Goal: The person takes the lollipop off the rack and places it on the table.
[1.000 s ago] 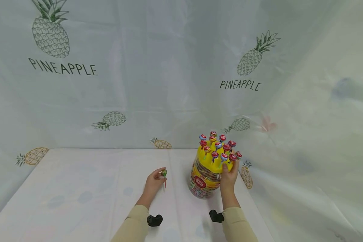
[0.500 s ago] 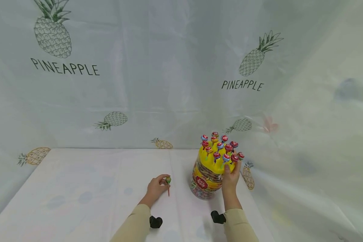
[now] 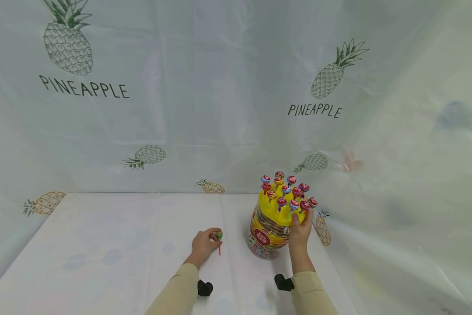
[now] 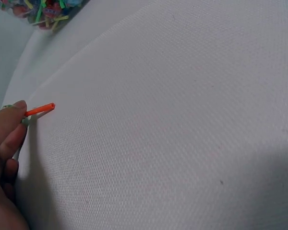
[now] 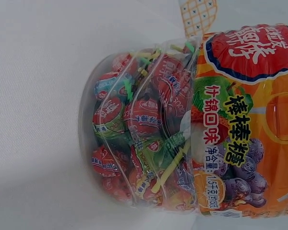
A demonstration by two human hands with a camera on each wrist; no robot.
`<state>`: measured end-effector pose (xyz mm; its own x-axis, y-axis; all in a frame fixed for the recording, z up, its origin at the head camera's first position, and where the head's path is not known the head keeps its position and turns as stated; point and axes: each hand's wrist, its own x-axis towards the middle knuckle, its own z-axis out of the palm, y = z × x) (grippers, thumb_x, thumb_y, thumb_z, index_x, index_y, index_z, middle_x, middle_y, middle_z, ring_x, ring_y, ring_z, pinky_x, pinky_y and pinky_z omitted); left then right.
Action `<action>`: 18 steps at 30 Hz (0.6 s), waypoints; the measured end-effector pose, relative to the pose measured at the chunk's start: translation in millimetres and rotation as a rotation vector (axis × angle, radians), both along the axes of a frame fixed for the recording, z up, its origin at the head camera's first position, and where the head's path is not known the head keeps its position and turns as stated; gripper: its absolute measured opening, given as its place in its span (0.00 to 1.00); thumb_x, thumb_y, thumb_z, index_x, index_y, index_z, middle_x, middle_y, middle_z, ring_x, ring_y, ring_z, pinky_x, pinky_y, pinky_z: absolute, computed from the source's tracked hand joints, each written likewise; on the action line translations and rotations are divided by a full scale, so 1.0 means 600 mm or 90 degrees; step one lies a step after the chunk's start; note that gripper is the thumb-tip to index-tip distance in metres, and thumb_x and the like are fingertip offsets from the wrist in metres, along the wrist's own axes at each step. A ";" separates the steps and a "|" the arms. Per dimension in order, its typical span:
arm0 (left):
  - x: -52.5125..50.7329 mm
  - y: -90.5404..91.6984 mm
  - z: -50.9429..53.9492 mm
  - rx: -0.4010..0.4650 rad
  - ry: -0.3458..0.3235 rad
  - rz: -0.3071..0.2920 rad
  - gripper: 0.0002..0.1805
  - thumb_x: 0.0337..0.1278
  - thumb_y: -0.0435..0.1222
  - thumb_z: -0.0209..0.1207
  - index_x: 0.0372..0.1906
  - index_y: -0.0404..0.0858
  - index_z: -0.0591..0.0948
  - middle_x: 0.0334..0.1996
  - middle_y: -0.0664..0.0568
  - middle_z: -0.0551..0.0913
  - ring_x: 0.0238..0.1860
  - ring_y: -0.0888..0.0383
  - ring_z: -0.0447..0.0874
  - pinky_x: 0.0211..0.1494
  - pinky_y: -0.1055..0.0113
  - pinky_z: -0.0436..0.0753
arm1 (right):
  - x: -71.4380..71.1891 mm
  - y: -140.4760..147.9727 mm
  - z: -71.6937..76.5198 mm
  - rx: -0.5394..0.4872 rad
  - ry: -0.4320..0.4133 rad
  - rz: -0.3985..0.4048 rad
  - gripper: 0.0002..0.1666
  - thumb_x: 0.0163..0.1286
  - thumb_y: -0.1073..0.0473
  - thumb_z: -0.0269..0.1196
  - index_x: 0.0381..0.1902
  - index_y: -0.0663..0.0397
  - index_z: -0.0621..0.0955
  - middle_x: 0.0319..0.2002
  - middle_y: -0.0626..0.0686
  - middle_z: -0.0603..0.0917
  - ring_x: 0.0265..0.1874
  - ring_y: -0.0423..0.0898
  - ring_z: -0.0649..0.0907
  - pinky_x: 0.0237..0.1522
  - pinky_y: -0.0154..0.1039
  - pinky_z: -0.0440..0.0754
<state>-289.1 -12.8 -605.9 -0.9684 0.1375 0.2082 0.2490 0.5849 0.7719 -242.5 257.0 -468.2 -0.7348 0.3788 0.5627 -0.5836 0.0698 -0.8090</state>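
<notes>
Pinching a green lollipop [image 3: 219, 235] in its fingers [image 4: 13, 141], the left hand [image 3: 205, 245] is near a candy jar [image 3: 262, 237] on the desk [image 3: 121, 236]. The right hand [image 3: 300, 232] grips the jar's upper side.

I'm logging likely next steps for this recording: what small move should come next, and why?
Probably the left hand should bring its lollipop rightward, toward the jar's yellow top. It pinches the lollipop apart from the jar, the orange stick's end free, while other lollipops stand in that top and the right hand holds the jar.
</notes>
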 end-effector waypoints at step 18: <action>0.006 0.000 0.000 -0.013 -0.044 0.001 0.30 0.46 0.37 0.73 0.58 0.37 0.80 0.21 0.61 0.74 0.30 0.59 0.68 0.37 0.63 0.68 | -0.027 0.019 -0.037 -0.039 -0.007 0.007 0.37 0.73 0.51 0.58 0.74 0.51 0.58 0.64 0.51 0.69 0.62 0.48 0.71 0.59 0.32 0.71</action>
